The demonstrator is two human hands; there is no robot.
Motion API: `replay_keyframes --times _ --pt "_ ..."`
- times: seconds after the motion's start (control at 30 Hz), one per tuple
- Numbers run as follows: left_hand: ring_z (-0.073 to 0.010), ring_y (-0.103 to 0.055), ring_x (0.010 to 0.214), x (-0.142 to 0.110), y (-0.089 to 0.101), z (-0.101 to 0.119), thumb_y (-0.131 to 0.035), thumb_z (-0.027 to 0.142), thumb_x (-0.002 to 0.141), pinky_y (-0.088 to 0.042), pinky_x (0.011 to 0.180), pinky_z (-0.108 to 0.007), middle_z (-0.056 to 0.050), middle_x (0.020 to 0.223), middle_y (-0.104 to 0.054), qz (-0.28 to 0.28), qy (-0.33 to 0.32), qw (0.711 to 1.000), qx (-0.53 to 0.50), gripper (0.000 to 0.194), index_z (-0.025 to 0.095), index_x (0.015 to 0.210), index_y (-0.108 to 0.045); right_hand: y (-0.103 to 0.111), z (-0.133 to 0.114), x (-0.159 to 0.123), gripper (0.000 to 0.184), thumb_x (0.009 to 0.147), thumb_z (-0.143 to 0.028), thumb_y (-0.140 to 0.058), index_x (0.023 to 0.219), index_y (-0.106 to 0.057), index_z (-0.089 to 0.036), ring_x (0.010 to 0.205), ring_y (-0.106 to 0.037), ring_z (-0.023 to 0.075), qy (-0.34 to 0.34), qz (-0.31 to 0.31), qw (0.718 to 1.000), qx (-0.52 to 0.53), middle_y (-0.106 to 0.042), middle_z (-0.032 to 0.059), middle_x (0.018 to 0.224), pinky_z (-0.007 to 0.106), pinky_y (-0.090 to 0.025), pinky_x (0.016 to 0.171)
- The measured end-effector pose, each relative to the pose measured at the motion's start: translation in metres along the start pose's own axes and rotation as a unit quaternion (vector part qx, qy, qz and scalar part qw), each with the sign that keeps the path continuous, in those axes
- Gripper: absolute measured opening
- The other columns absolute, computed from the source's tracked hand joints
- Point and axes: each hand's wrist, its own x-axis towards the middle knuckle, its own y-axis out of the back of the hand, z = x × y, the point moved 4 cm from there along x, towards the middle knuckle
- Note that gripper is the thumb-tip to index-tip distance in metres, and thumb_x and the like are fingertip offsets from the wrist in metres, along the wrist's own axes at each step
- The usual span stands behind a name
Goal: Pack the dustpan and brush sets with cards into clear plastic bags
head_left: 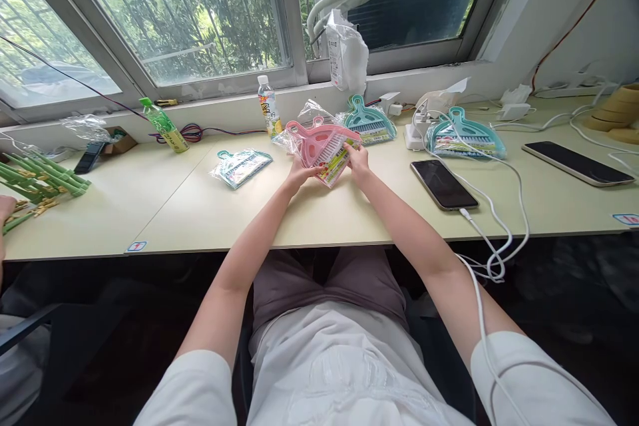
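Between my hands is a pink mini dustpan and brush set (pixel 319 144), tilted, with a printed label and some clear wrapping at its left. My left hand (pixel 301 174) is closed on its lower left edge. On the right side, my right hand (pixel 357 161) grips the set near the label. A teal dustpan set (pixel 369 121) lies just behind, by the window sill. To the left, a smaller teal packaged set (pixel 242 166) rests flat on the table. Another teal dustpan set (pixel 465 136) sits at the right, with a white cable across it.
A phone (pixel 443 184) with a charging cable (pixel 492 213) lies right of my hands; a second phone (pixel 576 162) is farther right. Two bottles, one clear (pixel 269 108) and one green (pixel 164 125), stand or lean at the back. Green bundled sticks (pixel 44 176) and another person's hand (pixel 6 208) are at far left.
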Motion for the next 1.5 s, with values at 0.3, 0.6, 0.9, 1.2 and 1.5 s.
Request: replay_keyframes --times 0.3,0.6,0.9,1.2,1.5 --pt "-0.0421 -0.045 0.154 0.005 0.007 -0.004 -0.1 0.025 0.055 -0.043 0.126 -0.06 -0.016 0.162 -0.053 -0.035 0.023 0.998 0.055 0.131 0.026 0.166 -0.031 0.004 -0.021 -0.019 0.015 0.084 -0.018 -0.079 0.092 -0.067 -0.019 0.081 -0.07 0.0131 -0.077 0.12 0.988 0.064 -0.074 -0.0016 0.086 0.026 -0.062 0.077" --pt "-0.0403 -0.046 0.154 0.006 0.011 -0.008 -0.101 0.024 0.053 -0.041 0.126 -0.06 -0.015 0.161 -0.055 -0.032 0.024 0.999 0.035 0.129 0.027 0.164 -0.036 -0.002 -0.024 -0.025 0.014 0.086 -0.017 -0.078 0.091 -0.066 -0.021 0.08 -0.071 0.0129 -0.085 0.128 0.984 0.094 -0.073 -0.004 0.081 0.025 -0.062 0.076" --pt "-0.0402 -0.053 0.148 0.006 0.017 -0.007 -0.099 0.022 0.054 -0.05 0.119 -0.059 -0.014 0.15 -0.063 -0.011 0.03 0.999 0.044 0.117 0.025 0.157 -0.045 -0.008 -0.025 -0.024 0.018 0.084 -0.013 -0.072 0.097 -0.063 -0.023 0.077 -0.07 0.0124 -0.101 0.058 0.989 0.087 -0.072 -0.0052 0.081 0.024 -0.062 0.074" --pt "-0.0415 -0.061 0.14 0.005 0.018 -0.002 -0.097 0.027 0.059 -0.055 0.115 -0.057 -0.014 0.142 -0.071 -0.029 0.025 0.998 0.056 0.105 0.023 0.154 -0.053 -0.014 -0.027 -0.025 0.041 0.07 0.0 -0.07 0.102 -0.062 -0.024 0.088 -0.075 0.0149 -0.084 0.012 0.993 0.087 -0.076 -0.0042 0.091 0.031 -0.066 0.085" --pt "-0.0411 -0.06 0.141 0.007 0.02 -0.008 -0.098 0.025 0.056 -0.056 0.114 -0.058 -0.013 0.148 -0.067 -0.005 0.034 0.997 0.062 0.115 0.029 0.158 -0.045 -0.011 -0.021 -0.022 0.032 0.076 -0.01 -0.077 0.101 -0.063 -0.024 0.099 -0.077 0.0188 -0.086 0.004 0.993 0.081 -0.079 -0.001 0.095 0.039 -0.067 0.096"
